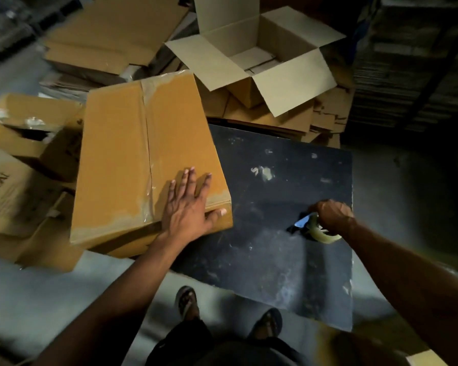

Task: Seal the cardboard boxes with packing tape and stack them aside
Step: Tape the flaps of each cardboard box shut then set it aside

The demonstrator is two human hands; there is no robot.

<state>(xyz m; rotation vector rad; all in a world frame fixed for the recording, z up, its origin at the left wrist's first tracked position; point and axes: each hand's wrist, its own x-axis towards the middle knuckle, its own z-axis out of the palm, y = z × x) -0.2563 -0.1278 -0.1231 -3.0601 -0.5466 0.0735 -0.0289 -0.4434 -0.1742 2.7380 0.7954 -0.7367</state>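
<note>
Box (143,159), taped along the top seam, sits half on the dark table (288,260), half over the boxes at left. Left hand (188,207) lies flat on its near corner, fingers straight, thumb over the edge. Right hand (333,215) grips the tape dispenser (315,228) on the table. Box prob. light & stiff w/ slick tape; best taken by opposite bottom edges.
</note>
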